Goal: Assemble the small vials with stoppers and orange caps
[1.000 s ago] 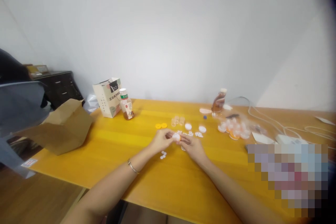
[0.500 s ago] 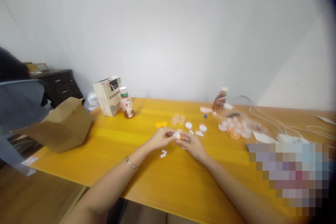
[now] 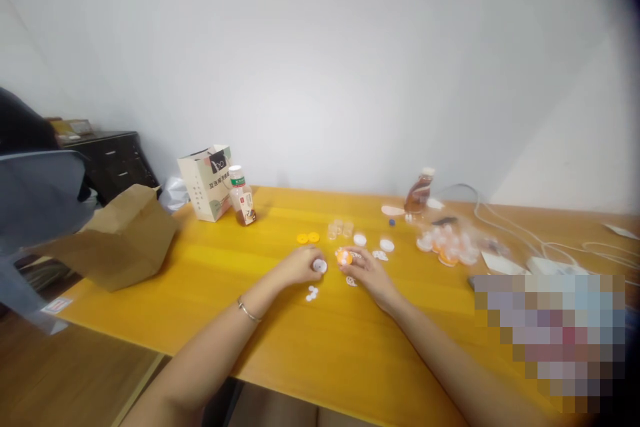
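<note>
My left hand rests on the yellow table with its fingers closed round a small white cap. My right hand pinches a small orange-filled cup just right of it. The two hands are a little apart. Small white bits lie on the table below my left hand. Two yellow caps, clear little cups and white lids sit just beyond the hands.
A cluster of filled orange cups lies to the right, with a honey bottle behind. A drink bottle, a paper gift bag and a brown paper bag stand at the left. White cables run at the right.
The hands were together on one small cup; now they have come apart, the white cap in my left hand and the orange cup in my right.
</note>
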Available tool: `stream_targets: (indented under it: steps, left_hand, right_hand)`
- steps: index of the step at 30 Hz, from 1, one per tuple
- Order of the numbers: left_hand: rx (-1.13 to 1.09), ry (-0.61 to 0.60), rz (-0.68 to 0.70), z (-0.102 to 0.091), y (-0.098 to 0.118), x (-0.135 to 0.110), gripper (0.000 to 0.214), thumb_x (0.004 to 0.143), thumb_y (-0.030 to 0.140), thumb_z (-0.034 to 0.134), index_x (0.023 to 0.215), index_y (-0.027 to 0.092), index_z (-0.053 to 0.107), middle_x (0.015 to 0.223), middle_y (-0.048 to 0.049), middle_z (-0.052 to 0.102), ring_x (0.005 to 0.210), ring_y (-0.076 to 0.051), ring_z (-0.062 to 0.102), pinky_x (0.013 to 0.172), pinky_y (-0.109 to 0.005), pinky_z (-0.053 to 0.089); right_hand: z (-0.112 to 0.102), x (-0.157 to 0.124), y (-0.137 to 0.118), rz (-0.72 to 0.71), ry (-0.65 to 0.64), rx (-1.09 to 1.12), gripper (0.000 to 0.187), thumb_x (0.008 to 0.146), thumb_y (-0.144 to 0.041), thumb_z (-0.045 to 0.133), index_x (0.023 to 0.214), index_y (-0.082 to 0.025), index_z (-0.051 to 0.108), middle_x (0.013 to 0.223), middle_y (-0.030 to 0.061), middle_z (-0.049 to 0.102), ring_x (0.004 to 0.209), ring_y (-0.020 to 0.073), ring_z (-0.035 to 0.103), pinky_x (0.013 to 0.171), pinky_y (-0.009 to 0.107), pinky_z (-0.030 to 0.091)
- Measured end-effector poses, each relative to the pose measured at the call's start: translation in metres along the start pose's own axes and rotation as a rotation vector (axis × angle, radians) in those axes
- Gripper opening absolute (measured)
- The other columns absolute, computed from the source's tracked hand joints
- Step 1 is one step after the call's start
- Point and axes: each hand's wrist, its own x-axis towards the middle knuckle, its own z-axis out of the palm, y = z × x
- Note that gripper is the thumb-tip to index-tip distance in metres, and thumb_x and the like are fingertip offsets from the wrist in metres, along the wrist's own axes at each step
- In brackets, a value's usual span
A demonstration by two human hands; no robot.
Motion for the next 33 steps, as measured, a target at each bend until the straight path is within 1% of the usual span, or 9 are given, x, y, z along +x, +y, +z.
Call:
stream_targets:
  steps: [4, 10, 12, 15, 18, 21, 24, 28, 33]
  left_hand:
    - [0.008, -0.007, -0.005, 0.004, -0.001, -0.001, 0.023, 0.059, 0.02, 0.061, 0.083, 0.019, 0.062, 0.08, -0.0012, 0.059, 0.075, -0.016, 0.053, 0.069, -0.023, 0.04]
    - [-0.088, 0.199, 0.091, -0.003, 0.018, 0.001, 0.032, 0.073, 0.028, 0.054, 0.105, 0.02, 0.056, 0.098, -0.006, 0.056, 0.089, -0.017, 0.053, 0.081, -0.028, 0.04]
    - [-0.083, 0.215, 0.169, -0.004, 0.025, 0.001, 0.03, 0.078, 0.026, 0.05, 0.107, 0.021, 0.055, 0.1, -0.0059, 0.056, 0.092, -0.016, 0.052, 0.083, -0.027, 0.039]
    - [-0.014, 0.155, 0.278, -0.003, 0.028, 0.001, 0.026, 0.081, 0.024, 0.046, 0.103, 0.023, 0.058, 0.101, -0.006, 0.056, 0.093, -0.016, 0.052, 0.083, -0.027, 0.039]
    - [0.056, 0.078, 0.32, -0.002, 0.025, 0.001, 0.023, 0.082, 0.024, 0.044, 0.098, 0.023, 0.061, 0.099, -0.006, 0.058, 0.091, -0.016, 0.054, 0.081, -0.026, 0.04]
    - [0.117, 0.018, 0.348, -0.003, 0.021, 0.001, 0.023, 0.084, 0.022, 0.042, 0.097, 0.023, 0.061, 0.1, -0.0059, 0.058, 0.087, -0.015, 0.055, 0.077, -0.024, 0.042]
    - [0.224, -0.03, 0.408, -0.006, 0.02, 0.001, 0.025, 0.085, 0.02, 0.037, 0.096, 0.022, 0.06, 0.096, -0.0061, 0.059, 0.081, -0.014, 0.056, 0.071, -0.023, 0.043]
    - [0.352, -0.032, 0.474, -0.007, 0.016, 0.001, 0.027, 0.087, 0.021, 0.033, 0.096, 0.02, 0.058, 0.09, -0.0054, 0.059, 0.077, -0.013, 0.056, 0.066, -0.022, 0.044]
    - [0.43, 0.008, 0.545, -0.005, 0.012, 0.0, 0.029, 0.088, 0.03, 0.032, 0.094, 0.018, 0.058, 0.086, -0.0054, 0.059, 0.075, -0.011, 0.055, 0.066, -0.021, 0.045]
  right_hand:
    - [-0.001, 0.0, 0.0, 0.003, -0.001, 0.01, 0.042, 0.059, -0.028, 0.066, 0.098, -0.022, 0.052, 0.081, 0.0015, 0.066, 0.078, 0.0181, 0.062, 0.073, 0.032, 0.046]
    - [0.0, 0.0, 0.0, 0.006, -0.031, 0.015, 0.039, 0.062, -0.03, 0.064, 0.099, -0.022, 0.054, 0.084, 0.0025, 0.067, 0.076, 0.017, 0.062, 0.074, 0.033, 0.047]
    - [0.002, -0.002, -0.002, 0.005, -0.042, 0.023, 0.036, 0.063, -0.032, 0.064, 0.096, -0.021, 0.056, 0.084, 0.0031, 0.067, 0.076, 0.0167, 0.062, 0.075, 0.033, 0.047]
    - [0.006, -0.004, -0.004, 0.004, -0.098, -0.003, 0.032, 0.064, -0.036, 0.063, 0.091, -0.02, 0.058, 0.084, 0.0032, 0.065, 0.077, 0.0162, 0.061, 0.075, 0.033, 0.048]
    - [0.009, -0.006, -0.005, -0.012, -0.154, -0.055, 0.032, 0.064, -0.04, 0.063, 0.088, -0.02, 0.057, 0.076, 0.0011, 0.064, 0.072, 0.0148, 0.061, 0.074, 0.032, 0.048]
    - [0.01, -0.008, -0.005, -0.044, -0.165, -0.094, 0.031, 0.065, -0.039, 0.063, 0.088, -0.02, 0.053, 0.066, -0.0028, 0.06, 0.064, 0.0126, 0.059, 0.072, 0.032, 0.048]
    - [0.008, -0.009, -0.006, -0.058, -0.175, -0.126, 0.034, 0.067, -0.04, 0.061, 0.09, -0.022, 0.045, 0.065, -0.0044, 0.058, 0.064, 0.0128, 0.059, 0.072, 0.033, 0.048]
    - [0.005, -0.011, -0.01, -0.056, -0.205, -0.136, 0.037, 0.069, -0.041, 0.06, 0.092, -0.024, 0.037, 0.07, -0.0038, 0.058, 0.068, 0.0138, 0.061, 0.074, 0.035, 0.047]
    - [0.003, -0.011, -0.011, -0.045, -0.249, -0.115, 0.036, 0.069, -0.04, 0.059, 0.091, -0.025, 0.036, 0.069, -0.0038, 0.058, 0.069, 0.0141, 0.06, 0.075, 0.036, 0.047]
